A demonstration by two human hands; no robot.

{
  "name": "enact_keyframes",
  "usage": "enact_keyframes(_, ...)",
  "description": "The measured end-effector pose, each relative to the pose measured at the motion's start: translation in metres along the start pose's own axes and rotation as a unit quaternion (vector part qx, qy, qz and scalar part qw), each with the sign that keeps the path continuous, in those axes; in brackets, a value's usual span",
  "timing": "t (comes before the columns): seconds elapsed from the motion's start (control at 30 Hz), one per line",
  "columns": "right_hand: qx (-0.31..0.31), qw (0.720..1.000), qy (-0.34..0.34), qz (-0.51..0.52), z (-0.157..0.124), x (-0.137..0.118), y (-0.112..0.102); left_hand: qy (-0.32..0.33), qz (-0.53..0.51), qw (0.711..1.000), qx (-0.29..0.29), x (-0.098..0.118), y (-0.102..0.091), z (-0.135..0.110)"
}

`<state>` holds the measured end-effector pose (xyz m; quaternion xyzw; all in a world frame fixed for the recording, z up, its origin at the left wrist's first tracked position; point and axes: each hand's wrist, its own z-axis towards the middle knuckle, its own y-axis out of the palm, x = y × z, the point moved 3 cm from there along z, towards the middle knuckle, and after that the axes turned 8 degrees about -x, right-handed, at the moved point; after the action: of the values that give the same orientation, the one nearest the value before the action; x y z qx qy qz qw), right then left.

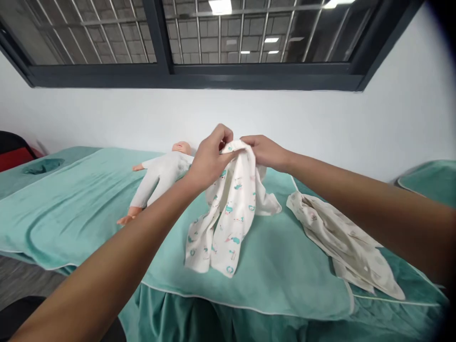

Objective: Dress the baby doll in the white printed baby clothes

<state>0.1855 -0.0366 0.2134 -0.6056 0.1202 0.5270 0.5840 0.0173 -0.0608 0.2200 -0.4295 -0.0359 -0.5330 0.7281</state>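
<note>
A white baby garment with small teal and pink prints hangs from both hands above the bed, its lower panels draping down toward the green cover. My left hand pinches its upper edge, thumb lying across the cloth. On the other side of that edge, my right hand grips the fabric, with some fingers hidden behind it. Left of the hands a baby doll in a white suit lies on its back, partly covered by my left forearm. A second crumpled printed cloth lies at the right, below my right forearm.
A green cover with pale piping spreads over the bed. A face hole shows at its left end. Behind stands a white wall with a dark-framed barred window. A red and black object is at the far left.
</note>
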Motion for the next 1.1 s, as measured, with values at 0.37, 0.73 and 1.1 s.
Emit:
enact_keyframes(0.37, 0.035, 0.978, -0.014, 0.203, -0.073, -0.047, -0.027, -0.026, -0.031, 0.986, -0.16, 0.044, 0.03, 0.008)
enact_keyframes(0.73, -0.109, 0.987, 0.07, 0.097, -0.111, -0.015, 0.035, -0.084, 0.229, 0.97, -0.013, 0.083, 0.017, -0.022)
enact_keyframes(1.1, 0.141, 0.924, 0.028, 0.353, -0.093, -0.003, 0.049, -0.089, -0.158, 0.96, -0.213, 0.023, 0.012, -0.071)
